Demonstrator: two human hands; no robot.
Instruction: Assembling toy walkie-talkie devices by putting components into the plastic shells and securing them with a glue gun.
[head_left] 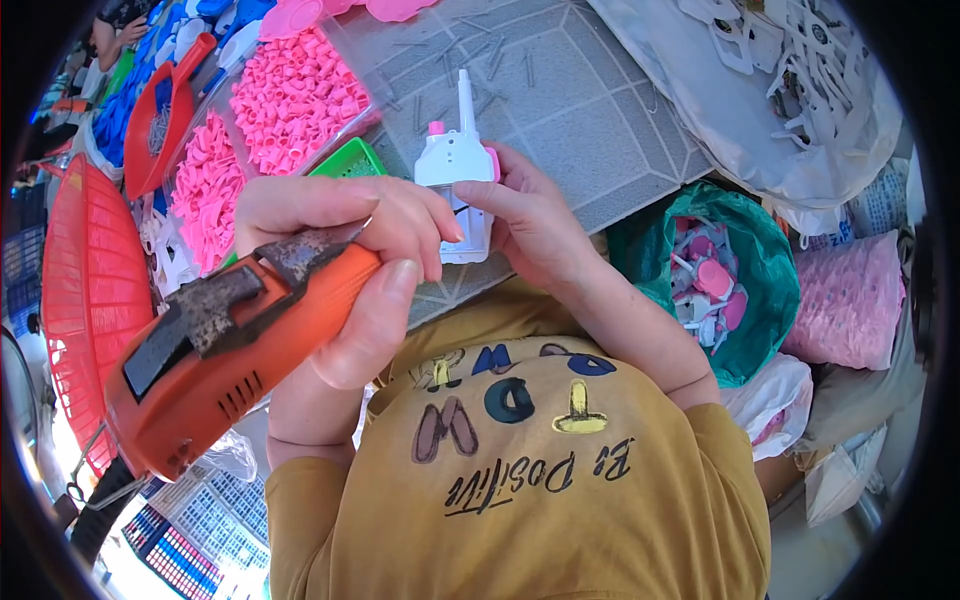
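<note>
My left hand (350, 240) is wrapped round an orange electric screwdriver (250, 360) with worn dark patches and vent slots. Its working tip is mostly hidden behind my fingers. These fingertips reach the lower part of a white plastic casing (455, 160). The casing has a long thin spout pointing away from me, a small pink knob on top and pink at its right side. My right hand (530, 210) grips it from the right, the thumb across its front. Just left of the casing, partly behind my left hand, sits a green tray (350, 158).
Pink caps (300, 100) and small pink parts (207, 185) fill trays at the left, near a red scoop (160, 130) and red basket (95, 300). Metal pins (495, 58) lie on the grey table (610, 120). A green bag (760, 270) of white and pink pieces stands right.
</note>
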